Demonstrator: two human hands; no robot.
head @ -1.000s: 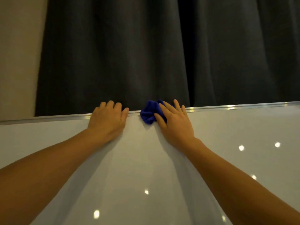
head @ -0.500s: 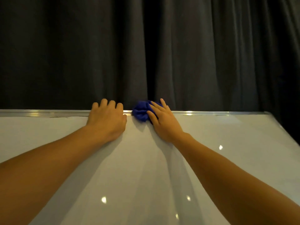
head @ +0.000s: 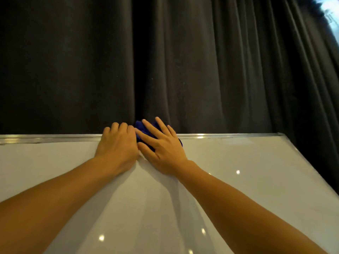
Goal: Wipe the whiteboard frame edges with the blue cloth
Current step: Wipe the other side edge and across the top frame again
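The whiteboard [head: 238, 189] fills the lower half of the head view, and its silver top frame edge [head: 45, 138] runs left to right across the middle. A bunched blue cloth [head: 141, 129] lies on that top edge, mostly hidden under my right hand [head: 161, 145], whose spread fingers press down on it. My left hand [head: 117, 143] grips the top edge right beside the cloth, fingers curled over the frame and touching my right hand.
A dark pleated curtain [head: 201, 70] hangs close behind the board. The board's top right corner [head: 280, 134] and right frame edge [head: 311, 171] slant down to the right. A sliver of bright window [head: 330, 13] shows at the upper right.
My right hand has slid left along the top edge with the cloth and now touches my left hand. The view has turned right, and the board's right corner now shows.
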